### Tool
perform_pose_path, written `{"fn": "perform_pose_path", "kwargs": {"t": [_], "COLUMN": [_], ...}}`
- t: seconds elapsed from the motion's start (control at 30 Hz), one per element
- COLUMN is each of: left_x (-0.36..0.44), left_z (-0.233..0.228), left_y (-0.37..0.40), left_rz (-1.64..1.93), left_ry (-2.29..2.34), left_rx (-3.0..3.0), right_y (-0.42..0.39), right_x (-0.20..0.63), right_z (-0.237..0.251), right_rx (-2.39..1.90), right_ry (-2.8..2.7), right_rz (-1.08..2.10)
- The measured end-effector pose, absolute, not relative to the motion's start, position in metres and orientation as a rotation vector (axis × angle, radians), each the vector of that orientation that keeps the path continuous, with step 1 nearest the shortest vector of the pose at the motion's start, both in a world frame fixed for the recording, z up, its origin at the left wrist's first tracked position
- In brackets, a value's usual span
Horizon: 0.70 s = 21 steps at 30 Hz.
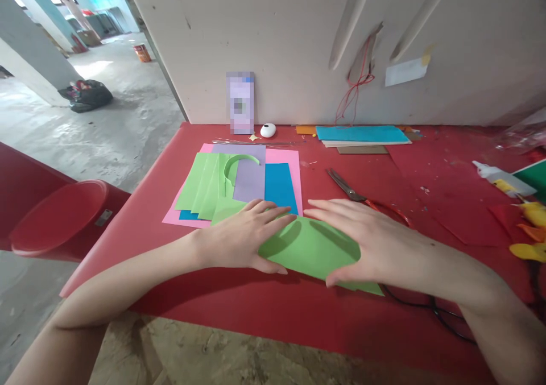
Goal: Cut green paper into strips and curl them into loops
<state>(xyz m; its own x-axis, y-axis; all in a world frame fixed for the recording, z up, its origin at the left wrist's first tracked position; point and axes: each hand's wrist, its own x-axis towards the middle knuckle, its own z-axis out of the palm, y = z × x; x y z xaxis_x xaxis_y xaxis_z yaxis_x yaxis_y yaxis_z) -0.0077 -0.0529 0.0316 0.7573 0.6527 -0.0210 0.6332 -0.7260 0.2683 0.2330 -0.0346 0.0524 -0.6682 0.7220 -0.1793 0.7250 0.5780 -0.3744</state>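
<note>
A light green sheet [309,248], paper or thin felt, lies at a slant near the table's front edge. My left hand [247,234] rests over its left part, fingers stretched and thumb apart by the near edge. Over the right part is my right hand [358,237], its fingers spread and thumb at the near edge. Scissors [345,187] with red handles lie just beyond it, the handles partly hidden behind that hand. Left of centre, several green sheets [191,183], a curled green strip [230,169], a purple sheet [251,180] and a blue sheet [280,181] overlap on a pink sheet [292,157].
On the red table [140,226], a blurred phone [240,103] leans on the wall beside a white case [268,130]. Blue strips [362,133] lie at the back. A glue bottle [503,177] and yellow pieces [529,251] are at right. A red bin [60,220] stands left.
</note>
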Motion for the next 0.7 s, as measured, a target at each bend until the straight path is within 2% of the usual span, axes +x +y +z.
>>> {"fn": "perform_pose_path", "kwargs": {"t": [0.17,0.3,0.43,0.53,0.6,0.7], "left_x": [-0.011,-0.019,-0.024,-0.026,-0.026,-0.028], "left_z": [0.040,0.050,0.055,0.055,0.055,0.056], "left_y": [-0.053,-0.049,-0.045,-0.045,-0.046,-0.046], "left_rz": [0.133,0.087,0.035,0.016,0.026,0.078], "left_ry": [1.034,1.060,1.066,1.031,1.038,1.123], "left_rx": [2.561,2.263,2.046,2.028,2.068,2.209], "right_y": [-0.043,-0.029,-0.007,0.000,0.000,0.000], "right_x": [0.245,0.262,0.268,0.262,0.255,0.249], "right_z": [0.052,0.065,0.072,0.068,0.064,0.060], "right_rx": [1.067,1.096,1.494,1.832,1.929,1.982], "right_ry": [2.711,2.832,2.903,2.864,2.889,2.987], "right_rz": [-0.638,-0.705,-0.985,-1.016,-1.072,-1.353]}}
